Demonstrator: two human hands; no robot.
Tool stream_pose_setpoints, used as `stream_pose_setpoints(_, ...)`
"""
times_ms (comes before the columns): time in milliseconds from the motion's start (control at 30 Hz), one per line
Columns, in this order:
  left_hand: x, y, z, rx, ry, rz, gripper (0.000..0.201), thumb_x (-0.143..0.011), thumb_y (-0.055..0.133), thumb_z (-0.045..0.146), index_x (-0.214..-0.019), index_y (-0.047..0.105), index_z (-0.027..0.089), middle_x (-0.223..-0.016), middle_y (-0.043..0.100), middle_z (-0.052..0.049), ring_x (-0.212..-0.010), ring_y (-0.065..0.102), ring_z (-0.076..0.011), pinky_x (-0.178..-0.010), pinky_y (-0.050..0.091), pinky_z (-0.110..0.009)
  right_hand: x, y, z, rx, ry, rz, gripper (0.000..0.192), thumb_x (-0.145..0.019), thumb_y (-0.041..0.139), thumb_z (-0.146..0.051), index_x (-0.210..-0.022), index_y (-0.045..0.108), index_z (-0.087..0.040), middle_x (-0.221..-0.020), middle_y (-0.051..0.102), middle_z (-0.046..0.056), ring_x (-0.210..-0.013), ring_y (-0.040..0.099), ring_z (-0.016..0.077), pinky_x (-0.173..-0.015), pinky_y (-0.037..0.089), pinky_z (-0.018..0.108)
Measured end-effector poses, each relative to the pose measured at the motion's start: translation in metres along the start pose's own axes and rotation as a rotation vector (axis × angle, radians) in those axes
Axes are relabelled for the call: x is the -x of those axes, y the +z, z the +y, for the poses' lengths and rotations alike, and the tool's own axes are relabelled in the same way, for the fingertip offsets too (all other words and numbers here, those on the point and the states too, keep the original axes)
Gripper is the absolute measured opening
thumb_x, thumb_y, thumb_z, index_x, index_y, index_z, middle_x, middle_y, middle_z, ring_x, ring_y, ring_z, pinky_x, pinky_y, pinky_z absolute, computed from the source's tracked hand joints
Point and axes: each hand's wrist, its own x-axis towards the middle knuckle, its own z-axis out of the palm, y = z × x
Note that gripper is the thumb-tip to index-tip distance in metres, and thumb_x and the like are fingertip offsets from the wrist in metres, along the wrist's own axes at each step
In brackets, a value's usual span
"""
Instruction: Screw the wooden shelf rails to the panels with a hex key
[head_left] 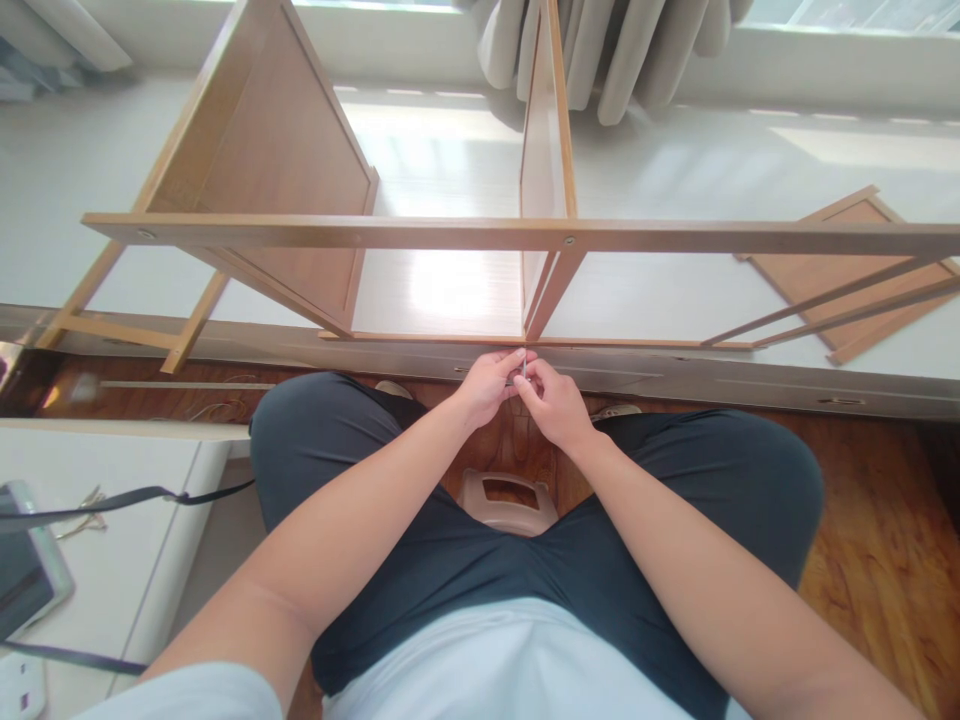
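A light wooden shelf frame (450, 234) lies on its side on a white raised platform in front of me, its panels standing up. My left hand (487, 383) and my right hand (551, 400) meet at the frame's near bottom rail (420, 337), just below the middle upright panel (541, 150). Both pinch a small thin metal piece (523, 371), probably a screw or key; its exact kind is too small to tell. I sit on a low white stool (510, 500), knees apart in dark trousers.
A loose wooden panel (855, 265) lies on the platform at the right. Folded grey curtains (607, 50) hang at the back. A white cabinet top (112, 500) at my left bears a phone (26, 570) and a dark strap. Wooden floor lies beneath me.
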Motion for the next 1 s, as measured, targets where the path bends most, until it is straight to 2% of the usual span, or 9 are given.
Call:
stream_pose_setpoints(400, -0.0009, -0.0013, -0.0002, -0.001, 0.006, 0.011, 0.024, -0.084, 0.085, 0.032, -0.09, 0.075, 0.011, -0.079, 0.071, -0.005, -0.073, 0.065, -0.0132, -0.073, 0.051, -0.027, 0.0001, 0.0007, 0.0016, -0.056, -0.005, -0.02, 0.018, -0.097, 0.05, -0.039, -0.094, 0.06, -0.025, -0.067, 0.063, -0.002, -0.063, 0.061, 0.0193, -0.068, 0.044, 0.029)
stream_pose_setpoints(600, -0.0008, 0.0, 0.001, -0.002, 0.0, 0.026, 0.019, -0.089, 0.08, 0.028, -0.09, 0.075, 0.01, -0.078, 0.071, -0.005, -0.072, 0.065, -0.0133, -0.073, 0.051, -0.027, 0.0, 0.0005, 0.0012, -0.056, -0.004, -0.02, 0.018, -0.097, 0.05, -0.039, -0.093, 0.06, -0.025, -0.067, 0.063, -0.002, -0.063, 0.061, 0.0191, -0.067, 0.044, 0.029)
stream_pose_setpoints(1000, -0.0021, -0.002, 0.0, -0.038, 0.011, 0.031, 0.024, -0.083, 0.085, 0.033, -0.088, 0.077, 0.011, -0.078, 0.071, -0.005, -0.071, 0.062, -0.0123, -0.07, 0.047, -0.026, -0.0006, 0.0, 0.0011, -0.052, 0.003, -0.029, 0.019, -0.099, 0.046, -0.036, -0.094, 0.06, -0.025, -0.068, 0.066, 0.0, -0.063, 0.062, 0.0203, -0.067, 0.044, 0.029)
